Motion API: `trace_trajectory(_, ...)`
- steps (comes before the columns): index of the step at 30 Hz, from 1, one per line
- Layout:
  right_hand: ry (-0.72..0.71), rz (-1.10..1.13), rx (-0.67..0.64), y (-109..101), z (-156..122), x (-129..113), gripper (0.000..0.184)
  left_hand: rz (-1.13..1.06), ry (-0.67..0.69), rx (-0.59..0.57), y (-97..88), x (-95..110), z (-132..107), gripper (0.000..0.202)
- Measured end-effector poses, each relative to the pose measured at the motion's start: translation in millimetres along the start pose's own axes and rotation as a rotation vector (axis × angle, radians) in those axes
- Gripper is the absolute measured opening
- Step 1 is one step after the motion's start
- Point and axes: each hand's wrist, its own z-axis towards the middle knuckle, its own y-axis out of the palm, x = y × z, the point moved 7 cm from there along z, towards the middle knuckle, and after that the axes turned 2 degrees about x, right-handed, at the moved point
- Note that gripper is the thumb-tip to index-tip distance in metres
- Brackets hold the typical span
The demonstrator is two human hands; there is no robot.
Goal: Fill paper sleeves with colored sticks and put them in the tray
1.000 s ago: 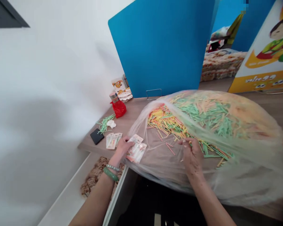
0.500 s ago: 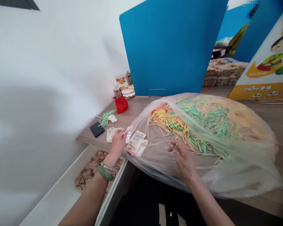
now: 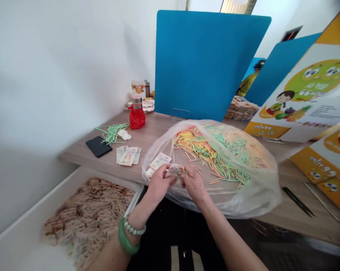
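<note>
My left hand [image 3: 158, 184] grips a small clear printed packet [image 3: 174, 170] in front of my body. Closed at the packet's right edge, my right hand [image 3: 195, 183] pinches something small and coloured, perhaps short sticks; the fingers mostly hide it. Behind both hands spreads a large clear plastic bag [image 3: 260, 199], with a heap of thin pink, yellow, orange and green sticks [image 3: 199, 148] in its opening. Flat printed packets [image 3: 159, 160] lie on the bag's left edge, partly behind my left hand. Further left, a few more packets [image 3: 127, 156] rest on the table.
Below the table's left side is a white bin [image 3: 31, 214] full of small brownish packets [image 3: 93, 210]. A black phone-like slab [image 3: 98, 146], green sticks [image 3: 113, 132] and a red-bagged flask [image 3: 137, 117] stand left. A blue divider [image 3: 209, 64] rises behind; tweezers [image 3: 298, 202] lie right.
My hands have come together at the packet; before, they were apart, the right over the sticks with some pinched, the left holding a packet beside the flat ones. The view has shifted.
</note>
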Motion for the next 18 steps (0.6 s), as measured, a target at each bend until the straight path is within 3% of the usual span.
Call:
trace_trajectory(3, -0.025, -0.147, 0.03, 4.0, -4.9, 5.7, 0.015, 0.266, 0.092, -0.088, -2.6, 7.2, -5.1, 0.018)
trace_trajectory(7, -0.017, -0.132, -0.005, 4.8, -10.4, 4.5, 0.019, 0.519, 0.159, -0.068, -4.1, 10.9, -6.1, 0.03)
trace_trajectory(10, 0.014, 0.037, -0.08, 2.1, -10.8, 3.8, 0.02, 0.527, 0.111, 0.021, -6.6, 4.2, 2.4, 0.032)
trace_trajectory(13, 0.061, 0.252, -0.124, -5.2, -7.5, 7.2, 0.019, 0.431, -0.023, 0.035, -5.0, -8.4, 13.3, 0.031)
trace_trajectory(15, 0.073, 0.385, -0.069, -14.8, -3.3, 12.0, 0.023, 0.408, -0.063, 0.01, -1.0, -11.0, 18.5, 0.03)
trace_trajectory(18, 0.052, 0.501, 0.058, -30.7, 3.2, 22.5, 0.022, 0.448, 0.004, -0.053, 8.0, -3.9, 23.0, 0.021)
